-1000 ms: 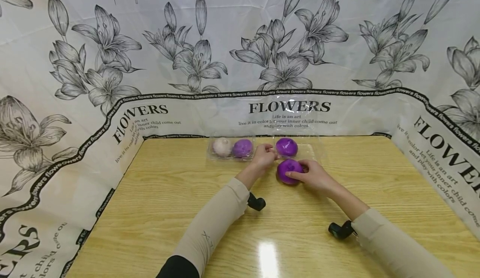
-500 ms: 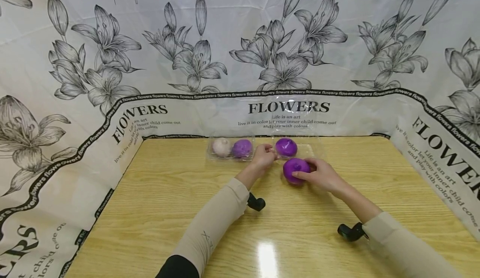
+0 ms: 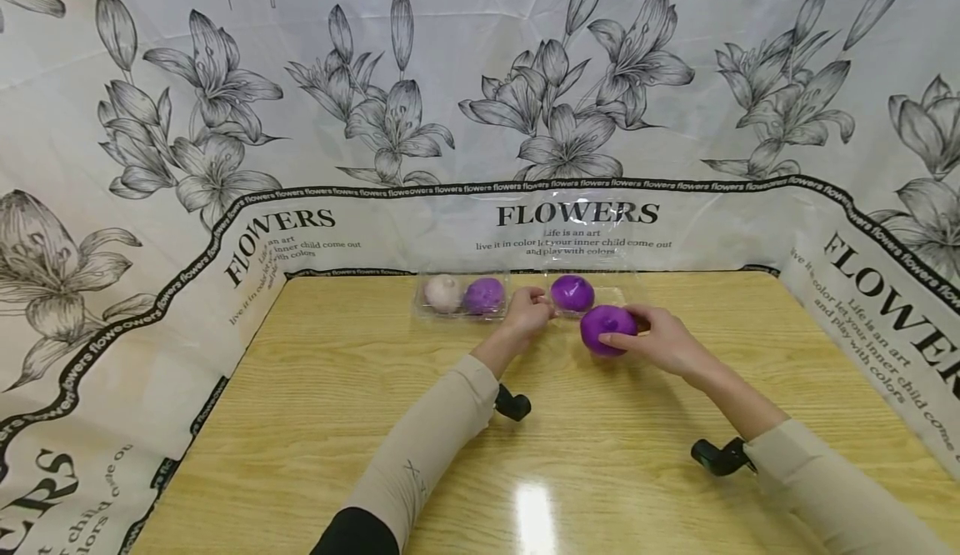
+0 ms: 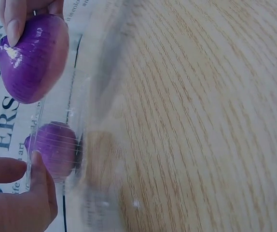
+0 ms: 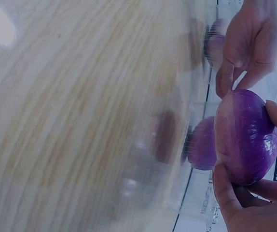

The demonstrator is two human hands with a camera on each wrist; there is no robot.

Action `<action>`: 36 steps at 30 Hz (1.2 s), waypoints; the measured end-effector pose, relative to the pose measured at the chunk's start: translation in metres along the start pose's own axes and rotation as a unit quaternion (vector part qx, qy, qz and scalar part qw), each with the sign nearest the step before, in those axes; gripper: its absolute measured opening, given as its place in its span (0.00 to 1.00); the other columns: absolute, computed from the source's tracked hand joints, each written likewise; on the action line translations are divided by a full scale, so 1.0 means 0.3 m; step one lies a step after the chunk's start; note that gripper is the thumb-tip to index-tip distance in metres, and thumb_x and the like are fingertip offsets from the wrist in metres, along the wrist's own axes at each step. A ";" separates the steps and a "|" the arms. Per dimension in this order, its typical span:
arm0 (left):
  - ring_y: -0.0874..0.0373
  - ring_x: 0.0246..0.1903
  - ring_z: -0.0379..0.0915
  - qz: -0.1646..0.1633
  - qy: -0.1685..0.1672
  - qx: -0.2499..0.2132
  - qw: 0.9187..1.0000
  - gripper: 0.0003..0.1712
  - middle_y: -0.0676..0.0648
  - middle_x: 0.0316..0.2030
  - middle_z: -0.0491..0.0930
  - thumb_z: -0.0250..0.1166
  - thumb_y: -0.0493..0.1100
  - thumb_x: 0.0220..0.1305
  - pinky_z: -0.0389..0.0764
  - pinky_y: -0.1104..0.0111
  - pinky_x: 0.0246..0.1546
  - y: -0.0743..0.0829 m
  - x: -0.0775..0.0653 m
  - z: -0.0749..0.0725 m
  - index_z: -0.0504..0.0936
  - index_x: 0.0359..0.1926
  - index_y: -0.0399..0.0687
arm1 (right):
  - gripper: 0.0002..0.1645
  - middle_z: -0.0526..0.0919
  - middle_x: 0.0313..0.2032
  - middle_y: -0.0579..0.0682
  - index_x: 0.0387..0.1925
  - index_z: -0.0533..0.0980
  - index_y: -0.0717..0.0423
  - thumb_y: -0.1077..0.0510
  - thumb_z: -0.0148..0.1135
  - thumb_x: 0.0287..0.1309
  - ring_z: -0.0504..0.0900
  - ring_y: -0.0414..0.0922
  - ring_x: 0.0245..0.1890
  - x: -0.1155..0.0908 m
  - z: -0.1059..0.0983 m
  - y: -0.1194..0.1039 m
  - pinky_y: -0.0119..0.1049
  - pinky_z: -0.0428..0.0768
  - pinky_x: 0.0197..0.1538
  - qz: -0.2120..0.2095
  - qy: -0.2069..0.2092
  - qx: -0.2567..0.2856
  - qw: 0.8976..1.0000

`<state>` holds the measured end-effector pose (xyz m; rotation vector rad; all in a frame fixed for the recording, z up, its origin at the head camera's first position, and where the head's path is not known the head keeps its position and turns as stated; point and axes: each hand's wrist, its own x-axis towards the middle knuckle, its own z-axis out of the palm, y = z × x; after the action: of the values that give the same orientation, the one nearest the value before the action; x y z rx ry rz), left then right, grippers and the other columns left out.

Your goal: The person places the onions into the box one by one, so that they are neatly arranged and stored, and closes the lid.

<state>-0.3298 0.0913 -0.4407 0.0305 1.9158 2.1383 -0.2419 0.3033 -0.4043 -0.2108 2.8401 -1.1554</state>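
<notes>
My right hand [image 3: 667, 342] grips a purple onion [image 3: 606, 327] between thumb and fingers, raised a little over the table in front of a clear plastic box [image 3: 617, 295]. Inside that box, on its left side, sits another purple onion [image 3: 572, 292]; the right side has a bare floor. The lid stands up against the backdrop. With thumb and fingertips, my left hand [image 3: 527, 313] pinches the box's left edge; the left wrist view shows its fingers [image 4: 41, 176] on the clear plastic.
Left of my left hand is a second clear box [image 3: 417, 308] holding a whitish bulb [image 3: 444, 293] and a purple onion [image 3: 484, 296]. A flower-printed cloth [image 3: 420, 230] hangs along the back edge of the wooden table [image 3: 315, 422].
My right hand has carried the onion to the right and slightly away from me, toward the box's right side. The left hand stays on the box edge.
</notes>
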 end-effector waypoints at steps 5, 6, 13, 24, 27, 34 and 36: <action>0.55 0.37 0.73 -0.001 0.004 0.008 1.000 0.35 0.40 0.42 0.74 0.55 0.17 0.59 0.84 0.55 0.60 -0.001 0.000 0.003 0.64 0.69 0.24 | 0.50 0.78 0.57 0.71 0.69 0.64 0.75 0.41 0.70 0.63 0.78 0.63 0.57 0.007 -0.021 0.004 0.60 0.81 0.60 -0.008 0.012 -0.004 1.000; 0.55 0.38 0.73 -0.001 0.005 0.010 1.000 0.35 0.39 0.43 0.74 0.55 0.17 0.59 0.84 0.55 0.60 -0.001 0.000 0.003 0.64 0.69 0.24 | 0.50 0.78 0.57 0.71 0.68 0.65 0.75 0.41 0.70 0.63 0.78 0.63 0.57 0.008 -0.025 0.004 0.59 0.82 0.60 -0.009 0.015 -0.006 1.000; 0.44 0.48 0.77 -0.002 0.000 0.011 1.000 0.34 0.38 0.45 0.74 0.55 0.18 0.60 0.83 0.56 0.61 0.000 0.001 -0.001 0.63 0.69 0.24 | 0.45 0.79 0.56 0.71 0.65 0.69 0.74 0.42 0.71 0.63 0.79 0.63 0.55 0.025 -0.048 -0.003 0.57 0.83 0.59 -0.018 0.031 -0.017 0.999; 0.51 0.42 0.76 -0.001 0.002 -0.003 1.000 0.33 0.45 0.38 0.71 0.55 0.17 0.60 0.83 0.56 0.61 -0.009 0.003 -0.002 0.64 0.68 0.23 | 0.41 0.80 0.53 0.70 0.62 0.72 0.73 0.43 0.70 0.64 0.80 0.62 0.52 0.070 -0.080 0.010 0.44 0.87 0.49 -0.020 0.048 -0.035 0.998; 0.50 0.42 0.76 -0.001 0.002 0.002 1.000 0.33 0.46 0.37 0.71 0.55 0.18 0.60 0.84 0.56 0.60 -0.013 0.006 -0.002 0.64 0.68 0.24 | 0.40 0.80 0.53 0.71 0.62 0.72 0.73 0.45 0.70 0.64 0.81 0.62 0.51 0.086 -0.088 0.020 0.43 0.87 0.48 -0.025 0.055 -0.040 0.997; 0.42 0.50 0.77 0.000 0.001 0.012 1.000 0.33 0.47 0.37 0.70 0.55 0.18 0.61 0.83 0.56 0.60 -0.008 0.005 -0.002 0.64 0.69 0.24 | 0.48 0.75 0.57 0.76 0.68 0.63 0.76 0.43 0.69 0.65 0.78 0.68 0.55 0.128 -0.107 0.029 0.58 0.85 0.55 -0.016 0.064 -0.054 0.996; 0.44 0.49 0.77 -0.001 -0.001 0.013 1.000 0.33 0.46 0.37 0.69 0.55 0.18 0.61 0.83 0.56 0.60 -0.007 0.005 -0.004 0.64 0.69 0.24 | 0.48 0.75 0.57 0.77 0.67 0.63 0.77 0.43 0.69 0.65 0.78 0.68 0.56 0.140 -0.111 0.031 0.59 0.84 0.56 -0.010 0.064 -0.056 0.996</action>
<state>-0.3309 0.0907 -0.4433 0.0351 1.9414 2.1125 -0.2883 0.3265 -0.3874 -0.1773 3.0236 -1.0515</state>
